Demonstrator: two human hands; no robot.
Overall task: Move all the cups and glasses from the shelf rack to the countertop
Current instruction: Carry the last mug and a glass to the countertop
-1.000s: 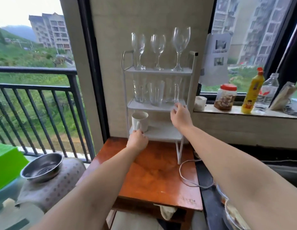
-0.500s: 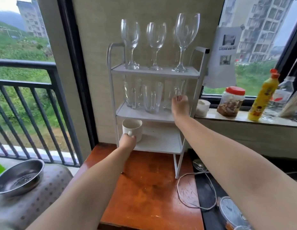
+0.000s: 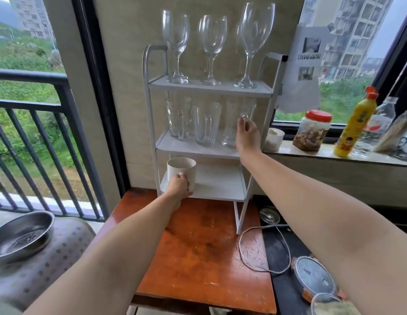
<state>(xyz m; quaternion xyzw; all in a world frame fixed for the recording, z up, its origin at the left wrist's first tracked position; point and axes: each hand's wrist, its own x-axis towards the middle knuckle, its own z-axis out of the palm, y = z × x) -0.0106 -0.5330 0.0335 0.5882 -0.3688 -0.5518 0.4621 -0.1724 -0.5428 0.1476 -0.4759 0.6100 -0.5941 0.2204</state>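
A white three-tier shelf rack [image 3: 152,114] stands on an orange wooden table [image 3: 204,253]. Three wine glasses [image 3: 212,42] stand on the top tier. The middle tier holds three clear glass mugs: left [image 3: 178,117], middle [image 3: 206,123] and right [image 3: 232,123]. My right hand [image 3: 247,135] grips the handle of the right glass mug. A white ceramic mug [image 3: 183,170] stands at the left of the bottom tier, and my left hand [image 3: 178,186] is closed around its handle.
A windowsill at the right carries a small white cup [image 3: 274,138], a red-lidded jar [image 3: 312,130], a yellow bottle [image 3: 355,123] and a clear bottle [image 3: 377,126]. A white cable [image 3: 264,248] loops across the table's right side. A steel bowl [image 3: 20,235] sits at the lower left.
The view has moved closer to the rack. My right hand rose from the middle tier's edge to the right glass mug's handle. My left hand has closed on the white mug's handle.
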